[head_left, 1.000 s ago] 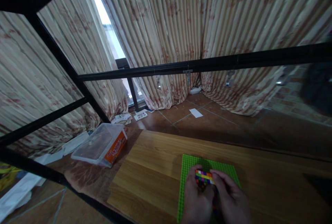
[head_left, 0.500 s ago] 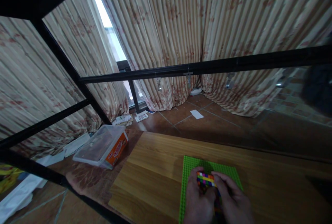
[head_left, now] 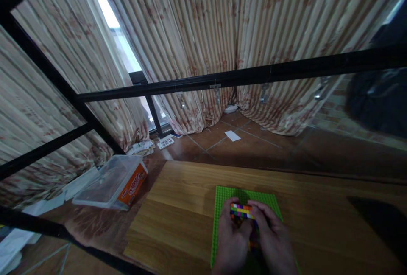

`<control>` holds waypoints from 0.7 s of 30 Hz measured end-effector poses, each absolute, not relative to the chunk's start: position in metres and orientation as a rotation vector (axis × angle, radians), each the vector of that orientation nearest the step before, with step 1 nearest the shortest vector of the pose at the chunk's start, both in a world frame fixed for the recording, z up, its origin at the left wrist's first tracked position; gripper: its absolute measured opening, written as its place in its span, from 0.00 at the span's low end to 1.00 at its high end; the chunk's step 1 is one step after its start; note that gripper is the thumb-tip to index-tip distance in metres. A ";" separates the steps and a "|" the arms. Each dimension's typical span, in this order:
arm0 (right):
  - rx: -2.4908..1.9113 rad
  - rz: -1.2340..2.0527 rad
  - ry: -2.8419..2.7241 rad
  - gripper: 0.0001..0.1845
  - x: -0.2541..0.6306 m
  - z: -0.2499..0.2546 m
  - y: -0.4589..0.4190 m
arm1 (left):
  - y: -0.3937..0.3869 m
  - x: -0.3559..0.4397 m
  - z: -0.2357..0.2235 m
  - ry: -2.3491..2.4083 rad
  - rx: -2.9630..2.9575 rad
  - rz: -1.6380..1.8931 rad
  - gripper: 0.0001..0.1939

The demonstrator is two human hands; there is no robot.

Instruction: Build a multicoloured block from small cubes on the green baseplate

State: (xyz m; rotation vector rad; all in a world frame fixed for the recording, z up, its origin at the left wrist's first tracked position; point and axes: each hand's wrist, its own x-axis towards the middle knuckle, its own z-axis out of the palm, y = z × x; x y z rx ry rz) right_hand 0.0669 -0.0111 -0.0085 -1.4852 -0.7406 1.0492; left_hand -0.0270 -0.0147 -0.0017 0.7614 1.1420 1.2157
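A small block of multicoloured building bricks (head_left: 242, 210) sits between my two hands, over a green studded baseplate (head_left: 219, 207). My left hand (head_left: 231, 237) grips its left side, with the thumb bent across the near face. On the opposite side my right hand (head_left: 270, 232) is closed on the bricks, fingers at the upper right corner. More coloured bricks show dimly in the shadow below, between the palms. Whether the block touches the baseplate is hidden by my hands.
The baseplate lies on a wooden tabletop (head_left: 171, 207). A clear plastic box (head_left: 111, 181) with an orange label stands left of it. Black metal bars (head_left: 190, 86) cross behind and at left, before patterned curtains (head_left: 197, 33). A dark flat object (head_left: 378, 224) lies at right.
The whole view has shifted, so the table, box and hands appear further left. Both hands keep their hold on the brick block.
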 end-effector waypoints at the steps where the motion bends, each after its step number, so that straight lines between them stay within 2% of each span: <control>1: -1.477 1.037 -0.706 0.25 0.068 -0.005 -0.011 | -0.015 -0.028 0.001 1.134 0.756 1.206 0.25; 5: -1.338 1.092 -0.542 0.22 0.073 0.003 -0.009 | -0.013 -0.033 0.011 1.160 0.751 1.257 0.25; 7: -1.270 1.150 -0.476 0.21 0.074 0.004 -0.007 | -0.011 -0.036 0.014 1.161 0.718 1.286 0.20; 9: -1.258 1.197 -0.456 0.21 0.073 0.004 -0.006 | -0.010 -0.039 0.016 1.162 0.657 1.243 0.19; 16: -1.343 1.145 -0.635 0.23 0.068 0.002 -0.005 | -0.007 -0.041 0.015 1.200 0.663 1.201 0.19; 21: -1.414 1.118 -0.794 0.25 0.071 -0.002 -0.005 | -0.003 -0.038 0.009 1.218 0.794 1.240 0.14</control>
